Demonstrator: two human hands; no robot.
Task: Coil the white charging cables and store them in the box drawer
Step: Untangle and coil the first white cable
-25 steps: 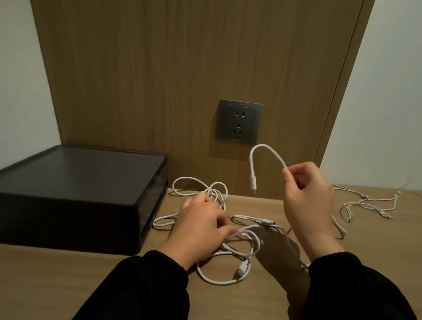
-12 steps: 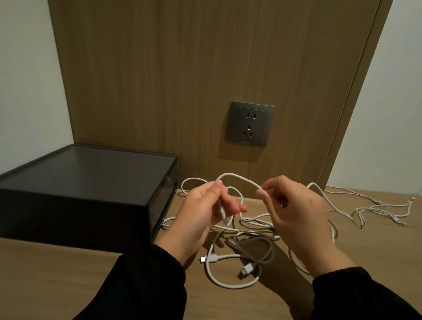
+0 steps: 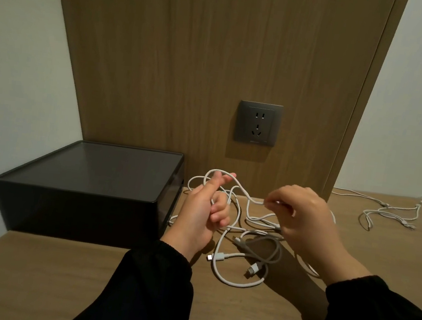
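The box [image 3: 89,171] sits tucked into the back-left corner, wall on its left and wood panel [image 3: 189,64] behind, so that side is shut in. Bare worktop [image 3: 30,284] runs in front of it toward us, and there's open surface on the right too, between the tangle [image 3: 238,284] and a second cable [image 3: 389,214] lying well apart by the back edge. Left grip [image 3: 198,211] is curled round the white charging cable [image 3: 251,199], strand looped over its fingers. Right grip [image 3: 306,219] pinches the same strand at the fingertips, both raised above the tangle just beside the box. Since half a second back the hands have drawn slightly apart, and the strand, then arching level, now slopes down toward the right pinch.
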